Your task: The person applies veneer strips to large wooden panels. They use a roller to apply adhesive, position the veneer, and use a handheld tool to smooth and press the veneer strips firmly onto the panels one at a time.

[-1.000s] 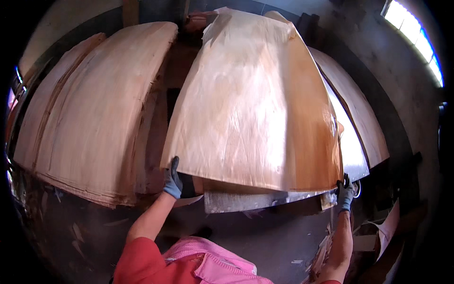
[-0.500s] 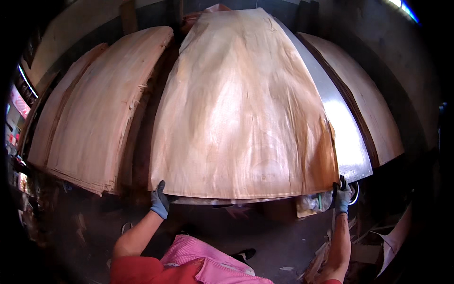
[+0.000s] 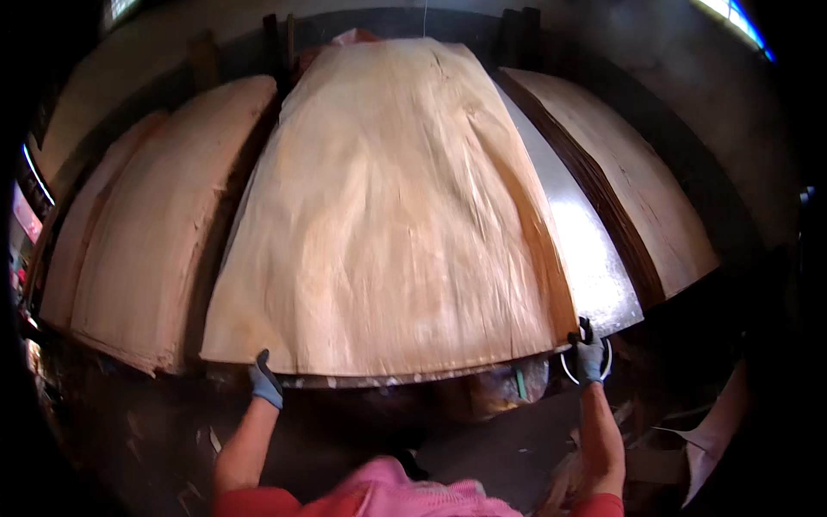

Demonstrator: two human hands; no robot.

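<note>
A large, thin sheet of pale wood veneer (image 3: 388, 224) lies lengthwise before me, wavy, with a darker brown fold along its right side. Under it a smooth metal tabletop (image 3: 594, 258) shows on the right. My left hand (image 3: 266, 383), in a grey-blue glove, grips the veneer's near edge, a little in from the left corner, thumb on top. At the near right corner my right hand (image 3: 589, 355), gloved likewise, pinches the edge; its fingers are partly hidden.
Stacks of veneer stand on both sides: a tall left stack (image 3: 164, 233), another beyond it, and a right stack (image 3: 620, 172). Below the table edge are a clear plastic bag (image 3: 517, 388) and a white ring (image 3: 608, 358). Wood scraps (image 3: 560, 482) litter the floor at lower right.
The view has shifted. The veneer's near left corner has moved left, closer to the left stack, and now reaches farther past my left hand. Both hands remain at the near edge.
</note>
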